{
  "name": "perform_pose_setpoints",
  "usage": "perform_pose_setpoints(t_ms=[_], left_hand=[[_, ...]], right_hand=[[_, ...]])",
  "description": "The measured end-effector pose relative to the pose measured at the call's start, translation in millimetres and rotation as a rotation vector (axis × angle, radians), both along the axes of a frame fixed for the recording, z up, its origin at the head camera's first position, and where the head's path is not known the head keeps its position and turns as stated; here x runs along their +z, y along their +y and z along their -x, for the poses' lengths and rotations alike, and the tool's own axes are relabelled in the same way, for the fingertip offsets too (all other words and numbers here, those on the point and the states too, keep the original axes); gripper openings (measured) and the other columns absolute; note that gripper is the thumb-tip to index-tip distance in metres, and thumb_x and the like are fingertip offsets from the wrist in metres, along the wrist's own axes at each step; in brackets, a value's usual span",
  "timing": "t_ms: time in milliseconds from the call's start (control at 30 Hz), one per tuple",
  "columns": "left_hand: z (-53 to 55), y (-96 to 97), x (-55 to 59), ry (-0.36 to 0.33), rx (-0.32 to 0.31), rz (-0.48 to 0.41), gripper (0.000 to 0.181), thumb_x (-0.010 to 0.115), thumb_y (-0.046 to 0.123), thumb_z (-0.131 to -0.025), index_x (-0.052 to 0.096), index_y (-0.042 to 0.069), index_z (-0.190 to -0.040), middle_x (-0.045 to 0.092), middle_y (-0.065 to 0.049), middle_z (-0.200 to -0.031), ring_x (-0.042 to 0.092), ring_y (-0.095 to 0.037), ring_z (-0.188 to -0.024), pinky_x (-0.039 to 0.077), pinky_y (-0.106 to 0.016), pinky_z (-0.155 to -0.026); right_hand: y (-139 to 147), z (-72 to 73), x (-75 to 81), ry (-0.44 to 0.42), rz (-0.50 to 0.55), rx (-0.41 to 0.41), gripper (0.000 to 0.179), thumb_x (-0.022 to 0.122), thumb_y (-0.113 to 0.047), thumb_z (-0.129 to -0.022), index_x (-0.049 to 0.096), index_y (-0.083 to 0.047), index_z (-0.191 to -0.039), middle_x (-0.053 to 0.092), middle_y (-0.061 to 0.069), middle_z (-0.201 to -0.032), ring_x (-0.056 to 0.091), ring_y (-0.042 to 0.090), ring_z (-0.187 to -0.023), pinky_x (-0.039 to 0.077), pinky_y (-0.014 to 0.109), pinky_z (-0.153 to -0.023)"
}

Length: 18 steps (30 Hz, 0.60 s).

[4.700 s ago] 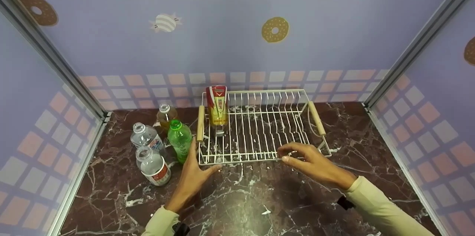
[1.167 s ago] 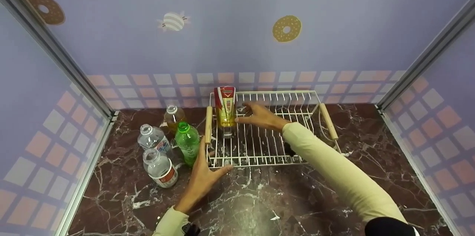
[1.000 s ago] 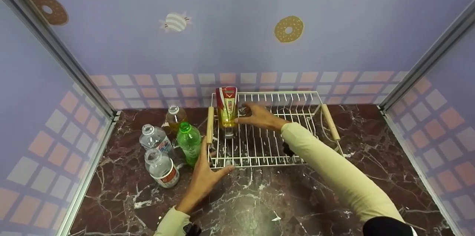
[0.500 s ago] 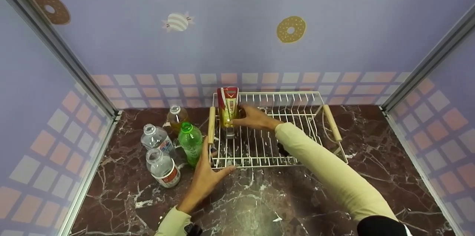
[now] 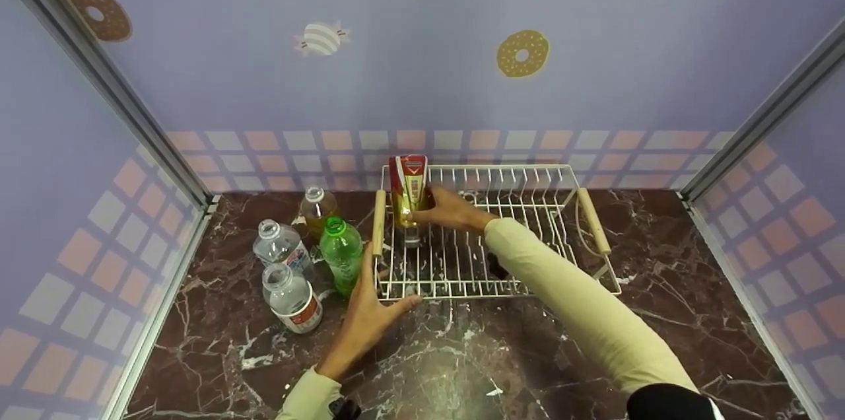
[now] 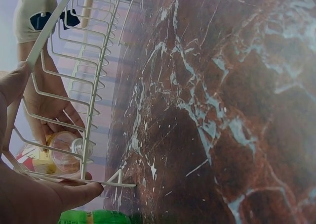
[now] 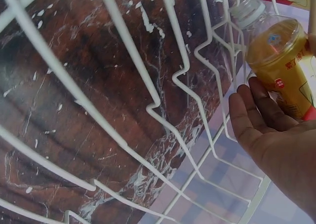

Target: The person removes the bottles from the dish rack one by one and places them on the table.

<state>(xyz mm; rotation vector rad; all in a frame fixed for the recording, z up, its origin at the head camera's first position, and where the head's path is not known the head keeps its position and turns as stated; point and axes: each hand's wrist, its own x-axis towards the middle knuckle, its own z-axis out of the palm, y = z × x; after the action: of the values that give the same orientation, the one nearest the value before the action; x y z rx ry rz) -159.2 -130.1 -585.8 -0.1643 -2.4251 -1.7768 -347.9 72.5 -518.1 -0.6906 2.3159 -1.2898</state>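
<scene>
A white wire dish rack (image 5: 482,288) with wooden handles stands on the marble top. Inside its left end, a plastic bottle (image 5: 412,189) with a red and yellow label stands neck down, leaning toward the back. My right hand (image 5: 452,209) reaches over the rack and grips this bottle, thumb on the near side and fingers at its right. The right wrist view shows the bottle's clear neck poking down between the wires. At the rack's front left corner my left hand (image 5: 370,311) holds the frame, its thumb along the front rim and some fingers reaching in through the wires.
Left of the rack stand a green bottle (image 5: 341,258), a bottle of amber look (image 5: 318,209) and two clear bottles, one with a blue-red label (image 5: 282,245), one with a red-white label (image 5: 292,301). All are upright and uncapped. A patterned wall (image 5: 422,90) rises behind.
My right hand has gone from the rack's front right edge to the bottle in the rack and closed on it. The left hand stays at the corner. The view has shifted slightly.
</scene>
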Motion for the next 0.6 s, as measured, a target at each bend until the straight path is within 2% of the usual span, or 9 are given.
perform_pose_setpoints(t_ms=[200,400,600], left_hand=[[0.0,-0.1,2.5,-0.015,0.012,0.031,0.132,0.100,0.033,-0.082,0.010,0.010,-0.177,0.025,-0.033,-0.176,0.056,-0.050,-0.144,0.051,-0.068,-0.114],[0.8,-0.7,1.4,-0.014,0.013,0.035,0.133,0.100,0.035,-0.082,0.010,0.010,-0.177,0.024,-0.034,-0.176,0.056,-0.050,-0.144,0.053,-0.067,-0.112],[0.9,-1.4,0.6,-0.026,0.023,0.029,0.133,0.100,0.033,-0.081,0.011,0.011,-0.177,0.026,-0.031,-0.176,0.056,-0.049,-0.144,0.051,-0.069,-0.114]], right_hand=[[8.4,0.1,9.9,0.045,-0.028,-0.004,0.053,0.079,-0.021,-0.101,0.059,0.005,-0.144,0.073,0.020,-0.130,0.071,0.034,-0.117,0.061,0.047,-0.106],[30.4,-6.0,22.3,0.063,-0.035,-0.006,0.058,0.079,-0.025,-0.101,0.059,0.004,-0.147,0.073,0.020,-0.132,0.071,0.034,-0.121,0.060,0.050,-0.109],[49.6,-17.9,31.7,0.053,0.004,-0.021,0.061,0.081,-0.026,-0.101,0.058,0.005,-0.149,0.073,0.019,-0.133,0.071,0.034,-0.122,0.059,0.052,-0.111]])
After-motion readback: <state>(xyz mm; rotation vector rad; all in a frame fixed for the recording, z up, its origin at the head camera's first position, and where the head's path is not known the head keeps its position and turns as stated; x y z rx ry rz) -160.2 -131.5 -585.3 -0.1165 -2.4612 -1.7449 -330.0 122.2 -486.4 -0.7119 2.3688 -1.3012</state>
